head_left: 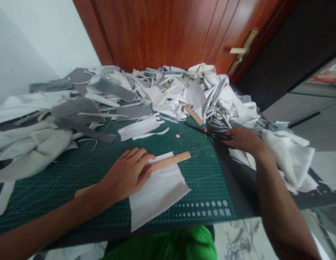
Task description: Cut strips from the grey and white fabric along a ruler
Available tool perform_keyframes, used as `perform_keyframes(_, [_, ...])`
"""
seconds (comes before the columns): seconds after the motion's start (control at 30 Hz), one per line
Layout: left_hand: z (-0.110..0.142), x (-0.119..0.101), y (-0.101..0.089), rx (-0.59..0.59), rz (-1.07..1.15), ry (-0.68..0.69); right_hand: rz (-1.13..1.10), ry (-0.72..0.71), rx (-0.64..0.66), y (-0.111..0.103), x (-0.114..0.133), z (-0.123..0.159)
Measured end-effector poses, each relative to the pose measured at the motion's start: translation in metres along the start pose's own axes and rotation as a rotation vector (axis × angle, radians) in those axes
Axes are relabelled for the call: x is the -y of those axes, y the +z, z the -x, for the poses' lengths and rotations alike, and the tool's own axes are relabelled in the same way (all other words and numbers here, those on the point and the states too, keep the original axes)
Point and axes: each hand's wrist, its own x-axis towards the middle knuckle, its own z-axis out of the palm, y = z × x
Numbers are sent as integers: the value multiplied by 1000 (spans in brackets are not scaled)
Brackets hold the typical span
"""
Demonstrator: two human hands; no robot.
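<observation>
My left hand [134,169] lies over a wooden ruler [171,161], its fingers on the far side and its thumb on the near side. Beneath the ruler is a piece of white cloth [157,198], flat on the green cutting mat [205,173], its near corner close to the table edge. My right hand [242,139] is at the handles of black scissors [211,133], with its fingers closed on them and partly hidden. The scissor blades point left over the mat's right edge. A small pink disc [178,136] sits on the mat between both hands.
Grey and white cloth scraps [170,90] are heaped along the back, with more bunched cloth at left [35,144] and right [287,155]. A second wooden ruler [193,115] pokes out of the heap. Behind stands a brown door [162,32] with a metal handle [239,50].
</observation>
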Motion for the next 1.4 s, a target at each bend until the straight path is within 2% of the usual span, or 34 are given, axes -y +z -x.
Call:
perform_keyframes(0.13, [-14, 5, 3, 30, 24, -57, 4, 15, 15, -10, -24, 7])
perform_keyframes(0.27, [-27, 7, 9, 74, 113, -39, -76, 50, 1, -18, -48, 15])
perform_keyframes(0.37, [-30, 7, 13, 63, 166, -10, -149, -10, -72, -21, -58, 19])
perform_keyframes(0.43, [-30, 8, 15, 47, 180, -1, -227, -72, -59, -21, -58, 18])
perform_keyframes(0.53, [-25, 7, 19, 8, 161, -19, -315, -179, -37, -21, -48, 14])
perform_keyframes(0.7, [-20, 7, 21, -24, 155, -24, -253, -302, -150, -25, -16, 9])
perform_keyframes(0.87, [-15, 22, 15, 14, 218, 24, -286, -506, -127, -17, 12, 1])
perform_keyframes(1.1, [4, 53, 0, 13, 256, 45, -263, -644, -11, -7, 39, -3])
perform_keyframes(1.23, [4, 55, -2, -22, 247, 76, -223, -707, 21, -12, 54, -7])
perform_keyframes(1.4, [-4, 54, 4, -72, 228, 107, -232, -801, 19, -15, 67, -23])
